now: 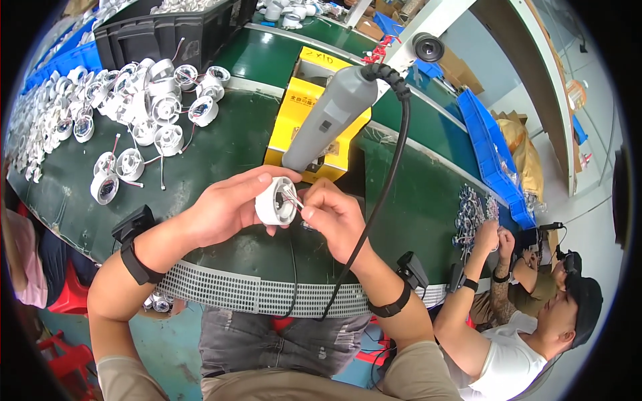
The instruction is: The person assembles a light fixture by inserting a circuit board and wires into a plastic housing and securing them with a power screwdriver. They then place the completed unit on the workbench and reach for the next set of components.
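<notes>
My left hand is closed round a white round plastic housing, its open side turned to the right. Thin wires come out of that open side. My right hand pinches these wires between thumb and fingertips, close against the housing. Just beyond both hands, a grey electric screwdriver hangs tilted on its black cable, its lower end at a yellow machine. The inside of the housing is partly hidden by the wires and my fingers.
Several white housings with wires are heaped on the green table at left, beside a black crate. A blue tray lies right. Another person works at the right with small wired parts. The black cable crosses the table.
</notes>
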